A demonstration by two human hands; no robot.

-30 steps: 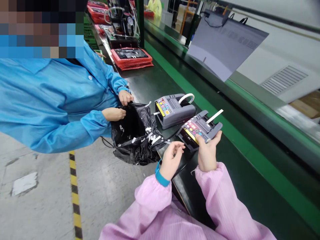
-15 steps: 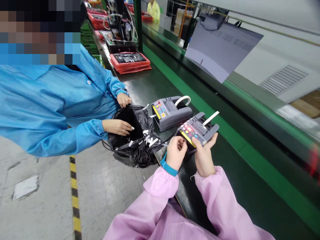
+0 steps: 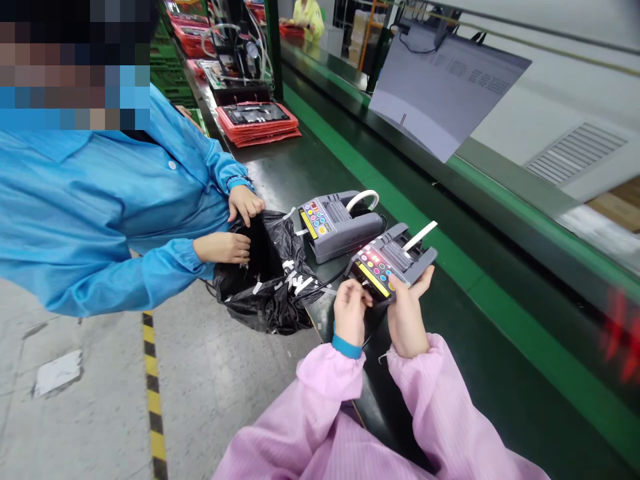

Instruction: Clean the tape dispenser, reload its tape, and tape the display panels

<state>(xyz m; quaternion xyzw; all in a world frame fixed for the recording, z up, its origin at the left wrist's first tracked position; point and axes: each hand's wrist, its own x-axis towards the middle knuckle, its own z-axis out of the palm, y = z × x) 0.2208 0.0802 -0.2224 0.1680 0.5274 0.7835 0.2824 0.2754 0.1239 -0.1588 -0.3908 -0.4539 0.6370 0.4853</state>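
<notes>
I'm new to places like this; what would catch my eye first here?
Probably the colorful buttons on the nearer gray machine, with the left hand at its front and the right hand holding its side; the farther gray machine sits just beyond. Then, left of them, the open black bag dotted with white scraps, before a co-worker in a blue coat.
</notes>
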